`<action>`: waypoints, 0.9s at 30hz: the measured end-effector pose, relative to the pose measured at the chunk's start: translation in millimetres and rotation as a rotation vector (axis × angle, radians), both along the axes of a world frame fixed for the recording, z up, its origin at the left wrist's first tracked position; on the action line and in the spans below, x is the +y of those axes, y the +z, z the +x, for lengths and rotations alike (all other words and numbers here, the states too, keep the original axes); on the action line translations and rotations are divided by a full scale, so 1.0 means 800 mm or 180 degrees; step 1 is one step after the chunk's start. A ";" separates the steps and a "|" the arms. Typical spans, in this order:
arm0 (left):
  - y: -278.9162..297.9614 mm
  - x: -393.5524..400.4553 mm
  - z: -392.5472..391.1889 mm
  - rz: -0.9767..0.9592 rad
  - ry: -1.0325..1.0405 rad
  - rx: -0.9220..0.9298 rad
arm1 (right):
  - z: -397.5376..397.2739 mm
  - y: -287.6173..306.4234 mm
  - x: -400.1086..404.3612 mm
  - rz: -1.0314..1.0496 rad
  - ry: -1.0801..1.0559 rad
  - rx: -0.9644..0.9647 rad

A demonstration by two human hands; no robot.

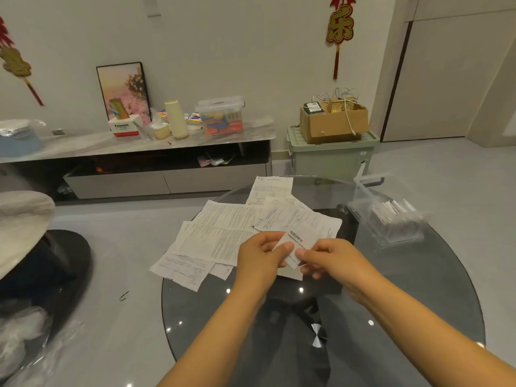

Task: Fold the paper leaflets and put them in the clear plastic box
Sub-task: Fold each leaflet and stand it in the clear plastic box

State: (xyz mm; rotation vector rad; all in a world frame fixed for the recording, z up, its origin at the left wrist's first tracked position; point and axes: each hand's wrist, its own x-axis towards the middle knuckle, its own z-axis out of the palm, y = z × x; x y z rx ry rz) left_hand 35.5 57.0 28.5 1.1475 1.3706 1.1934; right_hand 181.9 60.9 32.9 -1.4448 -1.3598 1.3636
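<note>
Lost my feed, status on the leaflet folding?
Left hand and right hand pinch one folded leaflet. Unfolded leaflets spread on table. Clear plastic box open, unobstructed.

a cardboard box [333, 122] sits on a green bin [332, 155]; a framed picture [124, 89] leans against the wall.

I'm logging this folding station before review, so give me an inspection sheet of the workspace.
Surface: round dark glass table, reflective.
Job's things: folded leaflet in both hands; unfolded leaflets spread behind; clear plastic box at right, open, folded papers inside.
Clutter: nothing seen on the table besides these.
Grippers: left hand and right hand pinch the leaflet.
Cables: white cords on cardboard box.
Surroundings: sideboard, green bin.
</note>
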 end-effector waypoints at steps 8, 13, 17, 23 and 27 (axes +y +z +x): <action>0.018 0.036 0.053 -0.0091 -0.0253 -0.0115 | 0.052 0.019 0.020 0.0542 -0.0685 -0.0264; 0.026 0.064 0.095 0.0006 -0.0197 -0.0177 | 0.080 0.023 0.034 0.0640 -0.1012 -0.0092; 0.029 0.086 0.122 0.0045 -0.0114 -0.0261 | 0.097 0.032 0.045 0.0647 -0.1215 0.0144; 0.027 0.120 0.164 0.0210 -0.0552 -0.0128 | 0.131 0.031 0.070 0.1106 -0.1793 -0.0598; 0.019 0.143 0.194 0.1073 -0.0978 0.1108 | 0.171 0.025 0.091 0.1652 -0.2408 -0.1585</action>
